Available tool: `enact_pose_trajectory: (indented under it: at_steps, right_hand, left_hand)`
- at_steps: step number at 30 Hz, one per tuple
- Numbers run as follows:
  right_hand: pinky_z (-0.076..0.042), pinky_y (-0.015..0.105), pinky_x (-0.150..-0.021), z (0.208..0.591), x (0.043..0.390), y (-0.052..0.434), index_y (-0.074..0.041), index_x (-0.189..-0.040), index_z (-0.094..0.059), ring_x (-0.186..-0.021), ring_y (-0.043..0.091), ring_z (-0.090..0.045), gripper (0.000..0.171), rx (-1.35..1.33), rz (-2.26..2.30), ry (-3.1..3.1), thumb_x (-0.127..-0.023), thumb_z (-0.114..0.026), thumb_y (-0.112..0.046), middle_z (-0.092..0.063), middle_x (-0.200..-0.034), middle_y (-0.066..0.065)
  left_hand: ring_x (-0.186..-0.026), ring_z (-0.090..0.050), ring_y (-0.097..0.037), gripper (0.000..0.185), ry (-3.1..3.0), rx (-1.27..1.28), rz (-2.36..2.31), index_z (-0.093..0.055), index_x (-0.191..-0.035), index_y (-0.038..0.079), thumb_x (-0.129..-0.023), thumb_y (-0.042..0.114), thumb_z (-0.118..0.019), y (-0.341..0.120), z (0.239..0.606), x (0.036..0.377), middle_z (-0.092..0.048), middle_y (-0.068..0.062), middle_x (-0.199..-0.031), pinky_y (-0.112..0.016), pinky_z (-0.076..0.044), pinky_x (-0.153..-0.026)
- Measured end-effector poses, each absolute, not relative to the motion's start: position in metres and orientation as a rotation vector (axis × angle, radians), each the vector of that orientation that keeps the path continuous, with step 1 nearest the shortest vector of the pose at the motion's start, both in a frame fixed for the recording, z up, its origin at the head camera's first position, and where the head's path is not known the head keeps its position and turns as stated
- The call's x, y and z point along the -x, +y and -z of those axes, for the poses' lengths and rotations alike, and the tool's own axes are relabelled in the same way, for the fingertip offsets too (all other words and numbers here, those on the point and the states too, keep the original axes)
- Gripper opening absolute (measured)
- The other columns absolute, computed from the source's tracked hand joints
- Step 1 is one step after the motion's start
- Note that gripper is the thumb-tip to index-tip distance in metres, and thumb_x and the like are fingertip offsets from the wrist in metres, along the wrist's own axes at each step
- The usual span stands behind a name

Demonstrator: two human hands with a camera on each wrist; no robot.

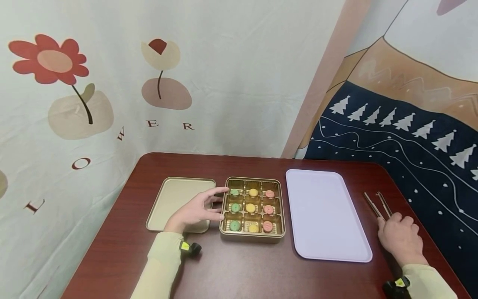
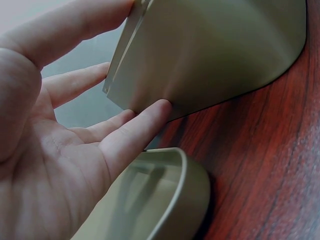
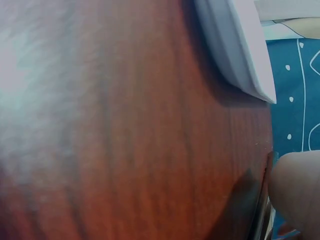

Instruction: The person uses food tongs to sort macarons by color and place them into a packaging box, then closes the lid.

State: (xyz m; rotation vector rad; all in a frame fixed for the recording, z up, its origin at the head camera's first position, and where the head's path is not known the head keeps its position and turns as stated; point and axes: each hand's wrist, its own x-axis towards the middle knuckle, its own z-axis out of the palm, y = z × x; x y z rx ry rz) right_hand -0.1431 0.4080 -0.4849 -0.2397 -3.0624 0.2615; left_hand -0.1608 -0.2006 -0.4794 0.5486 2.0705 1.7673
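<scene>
Centrally on the dark red wooden table [image 1: 239,270] sits a gold tin box [image 1: 252,236], the landmark for everything else. Its nine compartments each hold one small round sweet: a green column on the box's left, a yellow column in the middle, a pink column on its right. The green sweet [image 1: 234,192] in the far-left compartment lies just beside the fingertips of the left hand [image 1: 196,211].

That left hand rests at the box's left side, fingers spread and fairly straight, grasping nothing; the longest fingers reach to the box's left wall, and the left wrist view shows a fingertip [image 2: 159,111] touching a pale metal wall. Under the hand and immediately left of the box lies the gold lid [image 1: 175,199], turned open side up, its near right corner covered by the palm.

Right of the box, close but apart from it, lies a white rectangular tray [image 1: 325,211]. Further right of the box, beyond the tray, a pair of metal tongs [image 1: 378,204] lies on the table, pointing away from the person. The right hand [image 1: 399,238] rests at the tongs' near end with its fingers curled over the handles; whether it actually grips them cannot be told, since the right wrist view shows only table, the tray's corner [image 3: 240,60] and a blurred bit of hand.

Both sleeves are pale green.
</scene>
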Motion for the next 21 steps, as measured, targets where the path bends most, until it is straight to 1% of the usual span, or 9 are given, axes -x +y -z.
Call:
enact_pose_trajectory:
  at_steps: [5, 7, 10, 12, 16, 19, 21]
  right_hand:
    - [-0.050, 0.070, -0.052, 0.481, 0.145, 0.406, 0.026, -0.116, -0.037, -0.084, 0.065, -0.046, 0.053, 0.157, -0.253, -3.020, -0.103, -0.057, -0.021, -0.038, -0.098, 0.049]
    - [-0.050, 0.073, -0.056, 0.479, 0.145, 0.404, 0.025, -0.124, -0.037, -0.088, 0.065, -0.045, 0.054, 0.133, -0.266, -2.987, -0.103, -0.057, -0.020, -0.038, -0.104, 0.051]
    - [-0.048, 0.076, -0.065, 0.478, 0.147, 0.400, 0.022, -0.135, -0.036, -0.096, 0.066, -0.041, 0.056, 0.106, -0.320, -2.931, -0.103, -0.057, -0.019, -0.038, -0.117, 0.052]
    - [-0.046, 0.077, -0.071, 0.476, 0.149, 0.397, 0.019, -0.138, -0.036, -0.100, 0.064, -0.040, 0.056, 0.082, -0.366, -2.895, -0.104, -0.056, -0.019, -0.038, -0.122, 0.050]
    - [-0.045, 0.077, -0.080, 0.469, 0.155, 0.387, 0.013, -0.141, -0.040, -0.107, 0.061, -0.040, 0.053, 0.018, -0.455, -2.836, -0.104, -0.055, -0.021, -0.040, -0.128, 0.047]
    - [-0.046, 0.077, -0.086, 0.461, 0.160, 0.376, 0.010, -0.144, -0.042, -0.114, 0.059, -0.039, 0.052, -0.026, -0.514, -2.812, -0.105, -0.055, -0.023, -0.042, -0.133, 0.044]
    - [-0.046, 0.078, -0.089, 0.454, 0.164, 0.366, 0.008, -0.147, -0.042, -0.119, 0.057, -0.039, 0.053, -0.057, -0.551, -2.801, -0.106, -0.055, -0.024, -0.043, -0.137, 0.042]
  left_hand:
    - [-0.145, -0.041, -0.048, 0.092, 2.075, -0.551, -1.749, -0.036, -0.162, 0.006, -0.084, 0.002, -0.086, -0.201, 0.478, 0.161, -0.039, -0.021, -0.163, -0.052, -0.046, -0.118]
    - [-0.145, -0.041, -0.048, 0.092, 2.083, -0.556, -1.741, -0.036, -0.162, 0.006, -0.085, 0.002, -0.085, -0.202, 0.476, 0.162, -0.039, -0.020, -0.163, -0.052, -0.046, -0.118]
    - [-0.144, -0.043, -0.049, 0.089, 2.104, -0.583, -1.729, -0.035, -0.162, 0.004, -0.086, 0.002, -0.083, -0.203, 0.474, 0.162, -0.040, -0.021, -0.163, -0.055, -0.045, -0.118]
    - [-0.142, -0.045, -0.049, 0.087, 2.138, -0.604, -1.713, -0.036, -0.161, 0.003, -0.088, 0.003, -0.083, -0.203, 0.473, 0.162, -0.041, -0.021, -0.162, -0.056, -0.046, -0.117]
    - [-0.141, -0.047, -0.049, 0.086, 2.187, -0.632, -1.689, -0.035, -0.161, 0.003, -0.090, 0.007, -0.082, -0.205, 0.470, 0.163, -0.042, -0.021, -0.161, -0.057, -0.048, -0.116]
    - [-0.143, -0.044, -0.049, 0.086, 2.175, -0.624, -1.711, -0.036, -0.161, 0.004, -0.090, 0.007, -0.082, -0.206, 0.467, 0.164, -0.041, -0.021, -0.162, -0.054, -0.050, -0.114]
    - [-0.144, -0.043, -0.049, 0.085, 2.170, -0.605, -1.729, -0.037, -0.161, 0.005, -0.089, 0.006, -0.082, -0.208, 0.465, 0.164, -0.040, -0.021, -0.163, -0.048, -0.053, -0.113]
